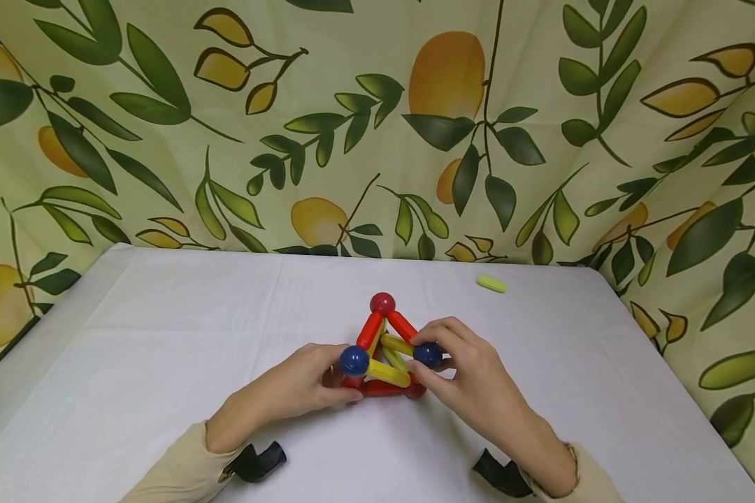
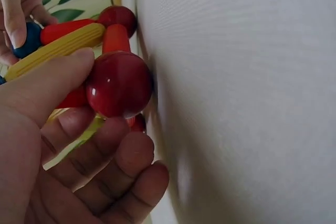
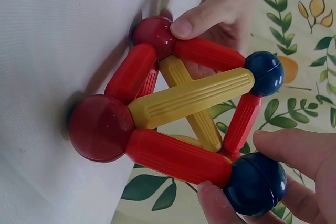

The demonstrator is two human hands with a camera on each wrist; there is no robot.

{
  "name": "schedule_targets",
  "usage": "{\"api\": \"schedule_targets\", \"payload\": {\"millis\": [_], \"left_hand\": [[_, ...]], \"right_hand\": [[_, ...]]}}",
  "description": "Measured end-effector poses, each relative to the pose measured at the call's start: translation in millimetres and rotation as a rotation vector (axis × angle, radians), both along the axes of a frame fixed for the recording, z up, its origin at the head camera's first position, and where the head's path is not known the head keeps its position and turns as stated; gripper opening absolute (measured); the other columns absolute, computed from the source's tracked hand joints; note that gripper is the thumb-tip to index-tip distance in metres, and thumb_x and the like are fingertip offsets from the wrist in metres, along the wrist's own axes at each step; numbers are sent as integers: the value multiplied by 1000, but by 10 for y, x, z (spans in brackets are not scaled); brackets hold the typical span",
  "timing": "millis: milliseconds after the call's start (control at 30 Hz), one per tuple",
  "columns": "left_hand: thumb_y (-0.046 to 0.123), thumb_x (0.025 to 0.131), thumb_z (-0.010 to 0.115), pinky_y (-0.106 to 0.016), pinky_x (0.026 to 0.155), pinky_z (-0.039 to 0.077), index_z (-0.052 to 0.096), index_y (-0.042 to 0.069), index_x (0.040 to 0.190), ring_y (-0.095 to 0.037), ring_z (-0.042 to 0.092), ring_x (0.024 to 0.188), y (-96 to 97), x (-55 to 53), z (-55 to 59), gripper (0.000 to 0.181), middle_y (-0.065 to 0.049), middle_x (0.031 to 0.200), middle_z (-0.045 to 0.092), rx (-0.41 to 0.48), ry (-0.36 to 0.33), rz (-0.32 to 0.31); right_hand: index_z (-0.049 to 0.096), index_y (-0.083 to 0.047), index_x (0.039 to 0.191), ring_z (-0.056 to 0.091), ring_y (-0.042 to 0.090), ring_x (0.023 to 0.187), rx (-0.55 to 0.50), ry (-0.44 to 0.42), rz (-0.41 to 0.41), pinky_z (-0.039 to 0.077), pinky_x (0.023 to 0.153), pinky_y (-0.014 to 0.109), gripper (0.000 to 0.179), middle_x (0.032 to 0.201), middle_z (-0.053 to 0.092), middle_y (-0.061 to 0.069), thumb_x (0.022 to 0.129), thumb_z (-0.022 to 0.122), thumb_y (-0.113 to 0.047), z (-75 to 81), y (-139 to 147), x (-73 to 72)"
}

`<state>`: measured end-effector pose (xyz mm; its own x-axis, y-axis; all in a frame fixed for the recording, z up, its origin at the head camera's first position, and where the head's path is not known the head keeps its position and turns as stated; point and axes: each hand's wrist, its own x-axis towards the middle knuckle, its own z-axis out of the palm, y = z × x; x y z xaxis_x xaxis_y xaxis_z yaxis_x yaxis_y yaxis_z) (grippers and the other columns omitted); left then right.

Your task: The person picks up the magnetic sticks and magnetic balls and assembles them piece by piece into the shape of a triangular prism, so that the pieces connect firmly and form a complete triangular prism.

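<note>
A frame of magnetic rods and balls stands on the white table before me, with red and yellow rods between red and blue balls. My left hand holds its near left corner, thumb and fingers about a red ball. At the right corner, my right hand pinches a blue ball between thumb and fingers. A yellow rod slants across one side from a red ball to another blue ball. The top of the frame carries a red ball.
A loose yellow-green rod lies on the white table at the back right. Behind the table hangs a leaf-and-fruit patterned curtain. Black straps show at both wrists.
</note>
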<state>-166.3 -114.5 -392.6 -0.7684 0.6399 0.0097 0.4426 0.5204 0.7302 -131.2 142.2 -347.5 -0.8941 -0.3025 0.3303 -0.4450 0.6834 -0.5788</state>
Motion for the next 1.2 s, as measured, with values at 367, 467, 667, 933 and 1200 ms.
{"api": "schedule_targets", "payload": {"millis": [367, 467, 667, 933, 1200], "left_hand": [[30, 88, 76, -18, 55, 41, 61, 17, 102, -1, 47, 58, 4, 9, -16, 24, 11, 65, 53, -11, -4, 4], [28, 88, 75, -18, 55, 40, 61, 17, 103, 0, 47, 59, 10, 9, -18, 23, 12, 65, 53, -16, -2, 9], [23, 88, 75, -18, 54, 41, 61, 16, 102, 0, 47, 58, 17, 13, -14, 21, 12, 64, 54, -24, 6, 12], [19, 89, 73, -18, 54, 42, 61, 15, 102, 1, 47, 57, 11, 22, -19, 19, 12, 63, 53, -13, 1, -6], [23, 87, 77, -18, 56, 43, 60, 20, 106, 0, 49, 60, -2, 9, -29, 26, 12, 66, 54, 3, -4, -37]], "right_hand": [[68, -15, 106, 65, 5, 85, 10, 9, 32, 54, 69, 15, 31, 106, 64, -4, 79, 84, -13, 5, 38, -33], [68, -16, 107, 64, 4, 84, 11, -2, 37, 54, 69, 15, 33, 105, 64, -4, 78, 85, -13, 16, 49, -41], [68, -18, 109, 65, 5, 85, 21, -30, 48, 54, 70, 16, 33, 106, 66, -5, 80, 84, -19, 46, 69, -62], [67, -16, 114, 68, 8, 89, -19, -26, 48, 58, 75, 24, 32, 106, 69, -5, 86, 78, -28, 90, 192, -143], [69, -15, 110, 67, 1, 81, -43, -149, 85, 56, 75, 19, 27, 104, 70, -3, 90, 74, -30, 91, 249, -202]]}}
